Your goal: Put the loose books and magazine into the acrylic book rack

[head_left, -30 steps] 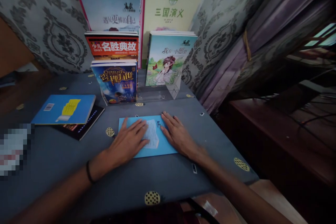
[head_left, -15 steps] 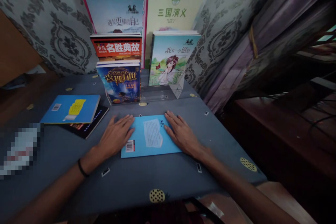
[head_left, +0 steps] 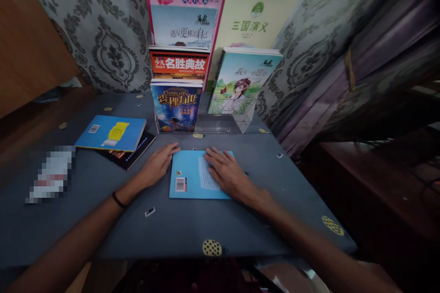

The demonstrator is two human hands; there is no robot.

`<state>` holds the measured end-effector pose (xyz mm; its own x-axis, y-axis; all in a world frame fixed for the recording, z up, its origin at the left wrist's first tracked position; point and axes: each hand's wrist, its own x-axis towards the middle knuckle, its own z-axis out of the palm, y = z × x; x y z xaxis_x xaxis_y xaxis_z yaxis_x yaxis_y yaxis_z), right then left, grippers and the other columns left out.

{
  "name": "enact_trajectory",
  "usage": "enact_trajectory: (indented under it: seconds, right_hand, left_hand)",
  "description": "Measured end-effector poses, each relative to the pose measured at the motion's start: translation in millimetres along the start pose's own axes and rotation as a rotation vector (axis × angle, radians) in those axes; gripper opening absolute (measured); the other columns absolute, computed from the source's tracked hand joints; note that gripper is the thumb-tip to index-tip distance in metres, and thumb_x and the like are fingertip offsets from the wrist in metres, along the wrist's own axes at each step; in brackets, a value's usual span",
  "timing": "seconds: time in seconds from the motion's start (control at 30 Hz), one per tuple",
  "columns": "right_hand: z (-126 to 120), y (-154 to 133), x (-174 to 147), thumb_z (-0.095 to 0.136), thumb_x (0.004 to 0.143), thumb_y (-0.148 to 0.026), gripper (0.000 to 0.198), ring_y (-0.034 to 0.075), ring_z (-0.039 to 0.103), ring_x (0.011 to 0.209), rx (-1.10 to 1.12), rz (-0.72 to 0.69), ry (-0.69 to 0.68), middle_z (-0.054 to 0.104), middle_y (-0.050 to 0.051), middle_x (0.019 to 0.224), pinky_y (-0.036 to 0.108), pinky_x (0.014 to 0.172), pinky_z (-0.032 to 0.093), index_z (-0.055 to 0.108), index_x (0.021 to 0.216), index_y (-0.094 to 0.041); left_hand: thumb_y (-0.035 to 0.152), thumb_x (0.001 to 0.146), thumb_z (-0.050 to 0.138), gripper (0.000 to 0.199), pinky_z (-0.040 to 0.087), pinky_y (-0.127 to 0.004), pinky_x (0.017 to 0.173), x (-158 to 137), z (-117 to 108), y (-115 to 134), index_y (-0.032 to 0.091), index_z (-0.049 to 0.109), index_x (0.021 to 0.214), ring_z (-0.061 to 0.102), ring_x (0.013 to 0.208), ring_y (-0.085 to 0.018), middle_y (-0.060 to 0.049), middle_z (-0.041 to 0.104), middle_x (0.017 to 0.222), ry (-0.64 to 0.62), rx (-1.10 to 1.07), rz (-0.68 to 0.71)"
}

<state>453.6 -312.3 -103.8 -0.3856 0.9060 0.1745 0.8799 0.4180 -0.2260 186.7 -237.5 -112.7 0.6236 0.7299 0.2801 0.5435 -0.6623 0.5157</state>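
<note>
A light blue book [head_left: 187, 169] lies flat on the cloth-covered table, back cover up, its barcode at the lower left. My right hand [head_left: 228, 174] rests flat across the book's right half, fingers stretched out and covering part of the printed text panel. At the book's left edge, my left hand [head_left: 160, 162] lies on the table with its fingers extended, close to or touching the edge. A dark band is around the left wrist. Neither hand grips anything.
Ahead, a clear stand [head_left: 242, 123] holds upright books, among them a dark blue one [head_left: 177, 107] and a green illustrated one [head_left: 237, 82]. To the left, another blue book [head_left: 110, 132] lies over a black book [head_left: 132, 155]. A pixelated item [head_left: 53, 174] sits at far left. A curtain [head_left: 316, 78] hangs at right.
My right hand has moved left from the book's right edge onto its cover. My left hand has stayed at the left edge. The whole view has shifted, with things now appearing further right.
</note>
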Motion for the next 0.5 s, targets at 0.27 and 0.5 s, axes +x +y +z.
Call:
enact_trajectory:
  seconds: [0.27, 0.5]
  right_hand:
    - [11, -49, 50, 0.041, 0.098, -0.015, 0.042, 0.023, 0.047, 0.136, 0.185, -0.289, -0.081, 0.059, 0.011, 0.141, 0.048, 0.111, 0.038, 0.057, 0.136, -0.020]
    - [7, -65, 15, 0.041, 0.097, -0.011, 0.044, 0.020, 0.047, 0.135, 0.339, -0.369, -0.114, 0.063, 0.007, 0.136, 0.044, 0.110, 0.041, 0.056, 0.136, -0.021]
  left_hand:
    - [0.026, 0.099, 0.028, 0.046, 0.040, -0.043, 0.113, 3, -3, -4, 0.012, 0.033, 0.143, 0.048, 0.136, -0.019, -0.013, 0.060, 0.138, -0.053, -0.061, 0.006]
    - [0.026, 0.099, 0.029, 0.045, 0.039, -0.043, 0.113, 3, -6, -4, 0.015, 0.033, 0.143, 0.048, 0.136, -0.019, -0.011, 0.061, 0.137, -0.067, -0.091, -0.008]
